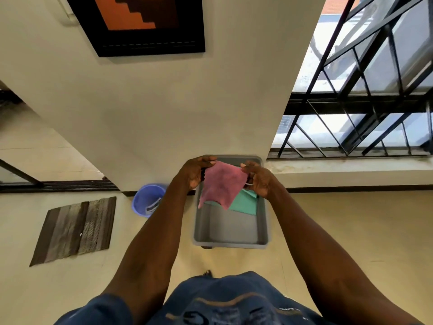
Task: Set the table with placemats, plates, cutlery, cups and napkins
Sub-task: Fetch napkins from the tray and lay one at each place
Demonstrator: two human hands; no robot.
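Observation:
A pink cloth napkin (221,182) hangs spread between my two hands above a grey plastic tub (230,243) that stands on the floor by the wall. My left hand (195,172) pinches the napkin's left top corner. My right hand (257,180) pinches its right top corner. A green folded cloth (244,204) lies in the far right part of the tub, partly hidden behind the pink napkin. The near part of the tub's bottom is bare.
A blue plastic bucket (147,199) stands on the floor left of the tub. A grey striped mat (75,229) lies further left. A cream wall with a dark framed picture (145,24) rises behind the tub, and a barred window (365,102) is at right.

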